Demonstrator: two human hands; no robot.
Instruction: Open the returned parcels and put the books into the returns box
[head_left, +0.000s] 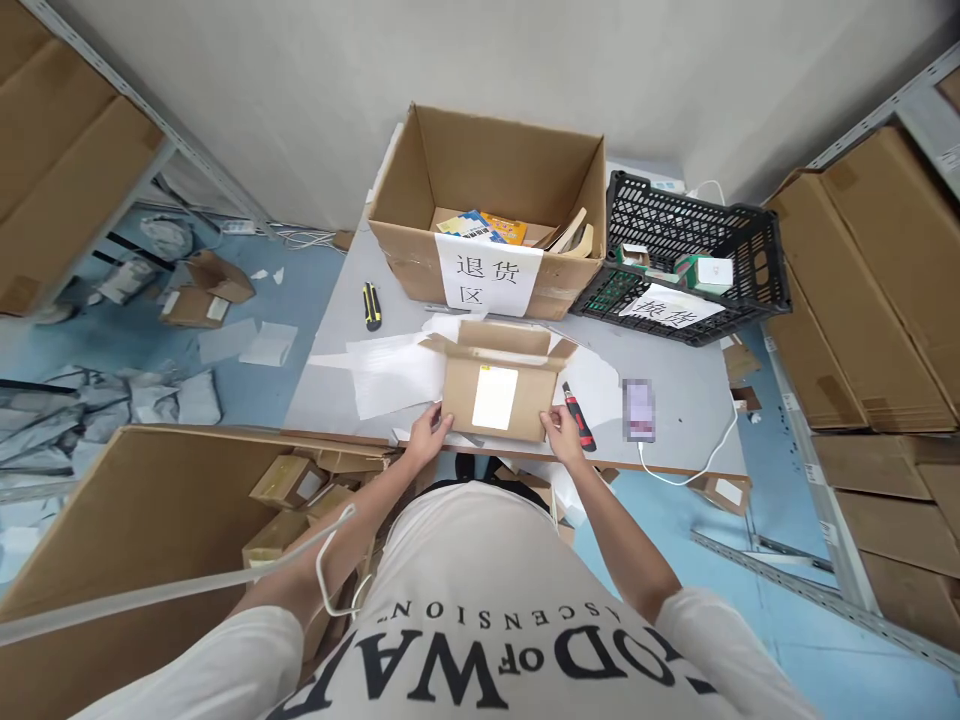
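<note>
A small brown cardboard box [459,398] with a white label [494,397] on its near side sits at the table's front edge, its top flaps standing up. My left hand [430,432] grips its lower left corner. At the lower right corner, my right hand [562,434] has its fingers closed on the same box. Just beside that hand lies a red and black utility knife [579,416]. Sheets of white paper [394,375] spread out left of the box. What the box holds inside is hidden.
Behind stands a large carton [405,245] with books inside, next to a black plastic crate [765,265] holding small boxes. A yellow and black cutter [372,306] lies left, a charging phone [639,410] right. A big open carton [150,520] stands at my left; shelves flank both sides.
</note>
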